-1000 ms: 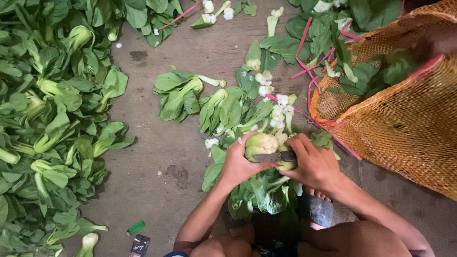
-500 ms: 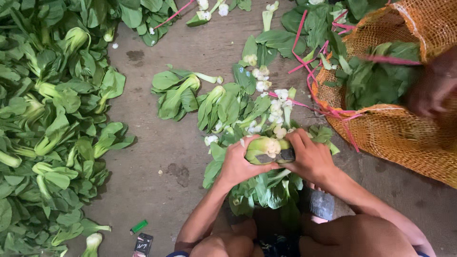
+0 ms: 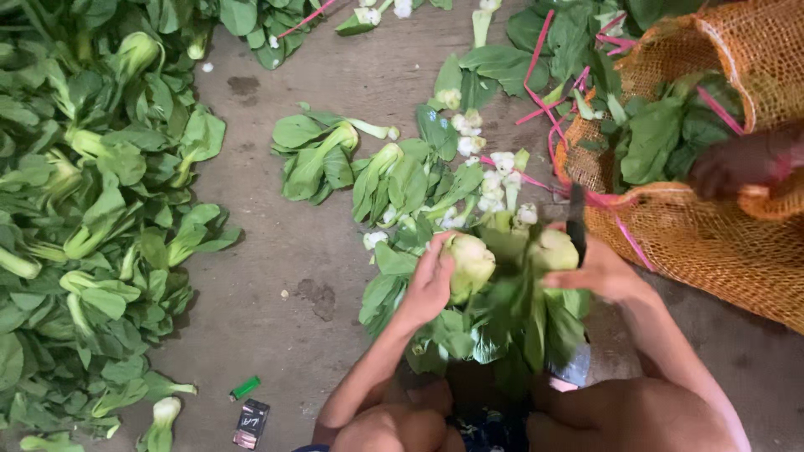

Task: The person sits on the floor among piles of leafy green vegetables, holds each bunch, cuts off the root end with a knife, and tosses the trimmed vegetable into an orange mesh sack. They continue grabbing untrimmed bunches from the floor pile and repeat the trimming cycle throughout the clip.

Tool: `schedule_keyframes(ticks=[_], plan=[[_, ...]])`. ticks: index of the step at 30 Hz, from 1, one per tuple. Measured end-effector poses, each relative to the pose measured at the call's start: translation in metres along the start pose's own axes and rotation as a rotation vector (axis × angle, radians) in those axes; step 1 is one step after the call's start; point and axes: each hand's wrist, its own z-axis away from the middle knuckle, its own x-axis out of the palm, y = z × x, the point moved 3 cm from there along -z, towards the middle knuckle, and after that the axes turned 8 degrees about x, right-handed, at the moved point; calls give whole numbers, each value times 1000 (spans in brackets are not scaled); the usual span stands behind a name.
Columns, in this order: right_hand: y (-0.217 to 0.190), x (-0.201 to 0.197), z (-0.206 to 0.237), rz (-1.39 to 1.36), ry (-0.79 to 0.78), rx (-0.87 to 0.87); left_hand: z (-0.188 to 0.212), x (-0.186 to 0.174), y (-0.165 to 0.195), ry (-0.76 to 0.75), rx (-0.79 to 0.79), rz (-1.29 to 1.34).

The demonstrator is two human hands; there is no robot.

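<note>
My left hand (image 3: 429,283) grips a bok choy (image 3: 471,261) by its pale base, leaves hanging down toward my knees. My right hand (image 3: 599,269) holds a second pale-based bok choy (image 3: 553,249) together with a dark knife (image 3: 576,219) whose blade points up. The two plants are a little apart, above a small heap of trimmed bok choy (image 3: 410,180) and cut white stem ends (image 3: 501,163) on the concrete floor (image 3: 276,251).
A big pile of bok choy (image 3: 92,218) covers the left side. An orange mesh sack (image 3: 712,243) holding greens lies at right, with another person's hand (image 3: 737,163) in its mouth. Pink ties (image 3: 540,63) lie nearby. A green lighter (image 3: 245,387) and a small dark box (image 3: 251,423) sit at bottom left.
My hands were together on one bok choy; now they have drawn apart, each with a pale-based piece. The other person's hand has come into the sack's mouth.
</note>
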Motion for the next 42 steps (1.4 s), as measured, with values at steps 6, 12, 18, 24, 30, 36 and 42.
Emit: schedule_keyframes(ticks=[6,12,18,24,30,36,42], plan=[[41,22,-20,-468,-331,-112,-12,4,-30,273,-13,-209],[93,31,-55,-716,-256,-73,-31,0,-5,242,65,-25],[101,-18,-63,-843,-131,-275,-32,-54,38,77,-22,-883],[65,-38,-50,-788,-57,-366,-33,-71,51,22,27,-1042],[32,17,-53,-402,36,39,-10,-8,27,-324,-68,-136],[19,71,-47,-291,-117,205,31,7,7,-35,-376,284],[0,63,-35,-564,-45,260,16,-42,39,268,-593,308]])
